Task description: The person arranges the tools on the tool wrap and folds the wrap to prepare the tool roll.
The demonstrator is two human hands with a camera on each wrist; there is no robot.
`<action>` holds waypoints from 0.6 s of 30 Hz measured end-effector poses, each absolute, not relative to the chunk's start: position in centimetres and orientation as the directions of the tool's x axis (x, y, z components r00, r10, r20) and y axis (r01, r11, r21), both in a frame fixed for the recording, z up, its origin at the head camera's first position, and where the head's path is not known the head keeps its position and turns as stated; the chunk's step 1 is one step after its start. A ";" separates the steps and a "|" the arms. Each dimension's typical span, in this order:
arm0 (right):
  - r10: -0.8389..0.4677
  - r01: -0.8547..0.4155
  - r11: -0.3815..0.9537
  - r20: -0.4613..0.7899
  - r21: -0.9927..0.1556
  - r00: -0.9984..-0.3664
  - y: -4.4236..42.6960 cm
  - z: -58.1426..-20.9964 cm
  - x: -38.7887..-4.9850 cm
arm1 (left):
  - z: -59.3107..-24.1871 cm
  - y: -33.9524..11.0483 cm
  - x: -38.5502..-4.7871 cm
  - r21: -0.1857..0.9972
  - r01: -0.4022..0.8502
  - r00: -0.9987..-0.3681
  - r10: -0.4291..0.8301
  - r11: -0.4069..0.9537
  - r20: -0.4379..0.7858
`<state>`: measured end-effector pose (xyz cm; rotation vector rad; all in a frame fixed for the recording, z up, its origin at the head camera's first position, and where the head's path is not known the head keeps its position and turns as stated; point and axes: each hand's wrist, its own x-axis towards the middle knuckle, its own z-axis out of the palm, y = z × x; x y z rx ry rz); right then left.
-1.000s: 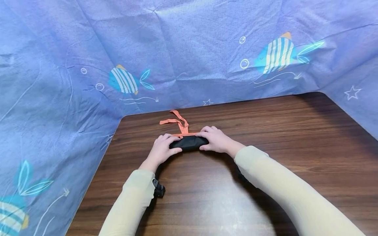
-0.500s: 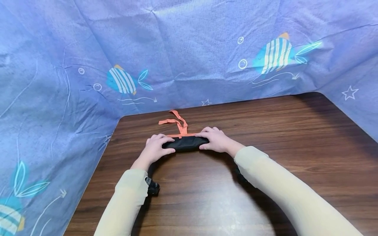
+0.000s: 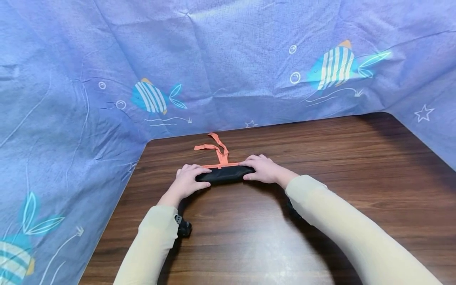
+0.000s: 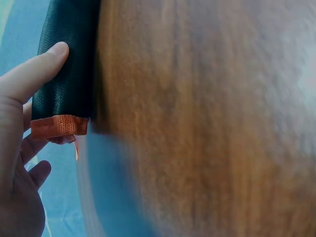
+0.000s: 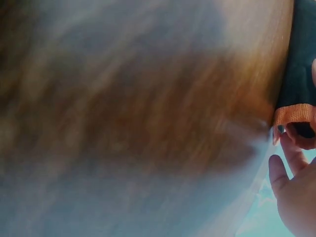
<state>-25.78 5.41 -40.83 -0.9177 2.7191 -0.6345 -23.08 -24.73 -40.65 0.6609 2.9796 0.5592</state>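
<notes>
A black fabric roll [image 3: 227,175] with orange trim lies across the table in the head view. Two orange ties [image 3: 223,157] spread from its far side. At the roll's left end, my left hand [image 3: 186,182] holds it, thumb on the near side and fingers over the top. My right hand [image 3: 265,170] grips the right end in the same way. The left wrist view shows the thumb pressed on the black cloth and an orange-bound end [image 4: 59,126]. In the right wrist view, the other orange-bound end [image 5: 296,114] reveals a dark opening; most of that hand is cut off.
The dark wood-grain table [image 3: 342,158] extends to both sides and toward me. A blue cloth [image 3: 228,63] printed with fish hangs behind its far edge and along the left and right. A small black camera [image 3: 184,227] sits on the left wrist.
My left hand has slid left along the roll, so more black fabric shows between the hands. The right hand has stayed nearly in place, and the ties lie as before.
</notes>
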 end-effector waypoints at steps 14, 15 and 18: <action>-0.602 -0.610 0.698 0.154 -0.374 -0.783 4.7 -41.0 -24.8 | -41.1 -24.8 -23.0 0.419 0.410 -0.906 0.414 0.810 0.085; -0.603 -0.610 0.698 0.152 -0.375 -0.783 4.7 -40.9 -24.8 | -41.1 -24.8 -22.9 0.425 0.413 -0.904 0.418 0.806 0.085; -0.608 -0.611 0.699 0.141 -0.371 -0.781 4.8 -41.0 -24.9 | -41.1 -24.8 -22.8 0.451 0.413 -0.902 0.425 0.791 0.079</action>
